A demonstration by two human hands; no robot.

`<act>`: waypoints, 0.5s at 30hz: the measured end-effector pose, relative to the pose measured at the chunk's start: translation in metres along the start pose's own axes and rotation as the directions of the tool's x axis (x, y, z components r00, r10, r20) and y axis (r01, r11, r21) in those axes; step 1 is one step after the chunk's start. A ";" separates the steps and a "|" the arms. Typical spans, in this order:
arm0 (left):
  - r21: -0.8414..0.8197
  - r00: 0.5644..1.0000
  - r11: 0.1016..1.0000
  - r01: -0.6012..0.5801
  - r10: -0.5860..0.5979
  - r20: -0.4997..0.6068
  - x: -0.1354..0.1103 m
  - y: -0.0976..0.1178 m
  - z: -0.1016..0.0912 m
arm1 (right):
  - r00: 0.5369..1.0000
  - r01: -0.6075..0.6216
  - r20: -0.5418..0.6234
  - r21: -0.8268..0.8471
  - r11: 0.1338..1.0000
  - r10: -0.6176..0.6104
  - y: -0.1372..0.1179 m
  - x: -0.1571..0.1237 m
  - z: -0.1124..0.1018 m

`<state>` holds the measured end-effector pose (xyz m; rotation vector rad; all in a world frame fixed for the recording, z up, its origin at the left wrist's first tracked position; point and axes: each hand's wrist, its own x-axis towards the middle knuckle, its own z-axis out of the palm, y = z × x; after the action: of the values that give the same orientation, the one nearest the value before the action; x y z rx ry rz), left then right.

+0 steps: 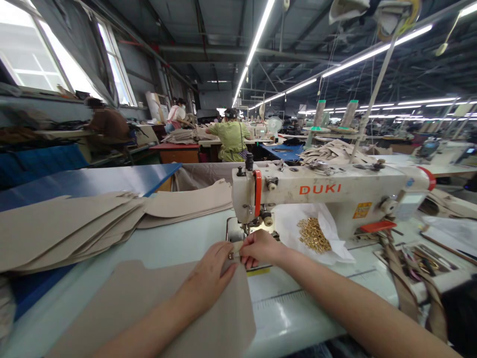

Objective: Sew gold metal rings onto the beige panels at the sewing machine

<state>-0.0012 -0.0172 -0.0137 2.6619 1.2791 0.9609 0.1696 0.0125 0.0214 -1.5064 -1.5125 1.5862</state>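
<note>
The left hand (214, 268) lies over the far edge of a beige panel (152, 293), thumb on the upper face, fingers closed against the edge. The right hand (261, 247) has thumb and fingers pinched together at a small pale tab (237, 245); a small metal fitting (231, 255) shows at the tab, beside the left fingertips. The fingers hide how far the tab overlaps the panel.

The panel rests flat on the worktable (278, 323), in front of the sewing machine (290, 186), its gripped edge just short of the needle area. The two-handed hold appears to serve alignment: the left hand steadies the panel, the right controls the tab. Gold fittings (313, 234) lie heaped on white paper (341, 251) under the machine arm, presumably for easy reach by the right hand. A large stack of panels (67, 223) and a smaller stack (190, 203) sit to the left, likely to leave the front area for handling.

The table surface is pale and glossy, with ruler markings (283, 298) near the right forearm. A tool tray (441, 268) and hanging straps (400, 286) occupy the right side. Beyond, strip lights (257, 42) cross a dark workshop roof, windows (32, 54) admit daylight at left, and co-workers (231, 136) sit at other stations.
</note>
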 end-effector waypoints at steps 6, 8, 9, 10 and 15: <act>0.021 0.991 0.991 -0.132 0.132 -0.009 0.007 0.005 -0.010 | 0.999 -0.012 0.031 -0.003 1.000 0.012 -0.003 -0.002 -0.003; 0.040 0.985 0.984 -0.172 0.173 -0.012 0.010 0.006 -0.013 | 0.999 -0.012 0.034 -0.002 1.000 0.013 -0.004 -0.002 -0.003; 0.052 0.981 0.980 -0.193 0.194 -0.013 0.011 0.007 -0.013 | 0.999 -0.013 0.036 -0.003 1.000 0.013 -0.004 -0.002 -0.003; 0.063 0.977 0.975 -0.212 0.213 -0.009 0.012 0.007 -0.013 | 0.999 -0.015 0.039 -0.003 1.000 0.015 -0.004 -0.002 -0.003; 0.094 0.968 0.964 -0.249 0.250 0.001 0.016 0.008 -0.008 | 0.998 -0.019 0.059 -0.010 1.000 0.020 -0.006 -0.003 -0.006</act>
<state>0.0074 -0.0123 0.0031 2.9481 1.0317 0.9641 0.1734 0.0138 0.0293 -1.4963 -1.5441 1.6502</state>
